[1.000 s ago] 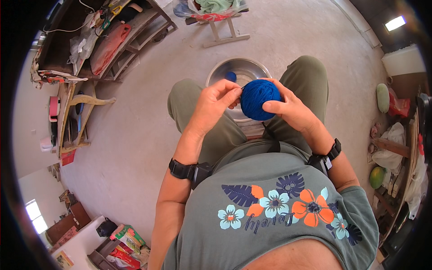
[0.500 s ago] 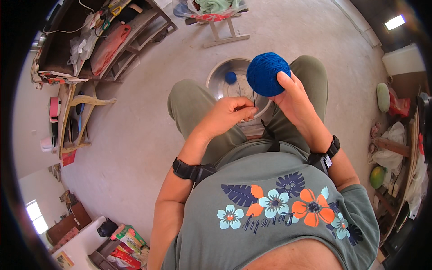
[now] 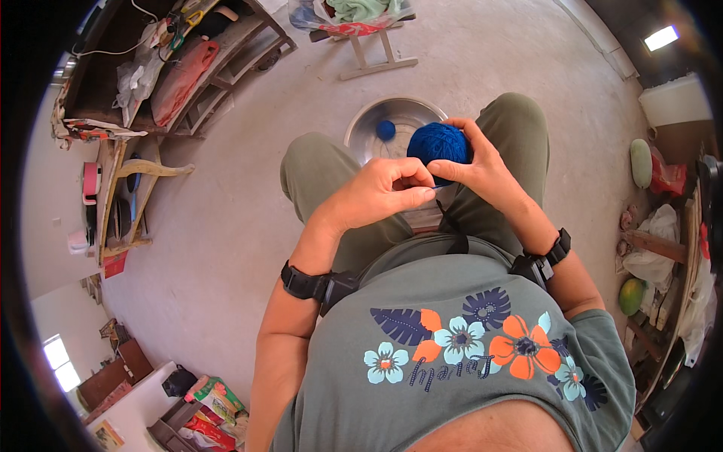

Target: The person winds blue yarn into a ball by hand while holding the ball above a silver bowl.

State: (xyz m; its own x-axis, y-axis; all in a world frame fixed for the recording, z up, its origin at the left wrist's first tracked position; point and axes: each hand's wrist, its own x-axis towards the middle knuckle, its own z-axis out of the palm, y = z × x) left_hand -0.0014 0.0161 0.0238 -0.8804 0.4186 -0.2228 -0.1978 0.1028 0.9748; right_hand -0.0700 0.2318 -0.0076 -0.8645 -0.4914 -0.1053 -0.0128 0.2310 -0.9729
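Note:
A large ball of blue yarn (image 3: pixel 437 146) sits in the grip of my right hand (image 3: pixel 482 167), whose fingers curve over its far side with the thumb on the near side. Close against the ball's near left side, my left hand (image 3: pixel 382 193) pinches a strand of blue yarn (image 3: pixel 440 187) between thumb and fingers. Beyond my hands, a round metal basin (image 3: pixel 360 129) stands on the floor between my knees. A much smaller ball of blue yarn (image 3: pixel 385 130) lies inside it. My hands and the large ball hide the basin's near right part.
A wooden stand (image 3: pixel 369 54) with a plastic bag on top stands ahead. Dark shelving (image 3: pixel 248 56) with bags is at far left, a wooden rack (image 3: pixel 154 167) below it. On the right are a pale green gourd (image 3: pixel 642 163), a green-yellow fruit (image 3: pixel 632 296) and a white plastic bag (image 3: pixel 654 260).
The large yarn ball has come nearer and lower, and my right hand has turned around it. My left hand has shifted slightly nearer, now beside the ball, still pinching the strand.

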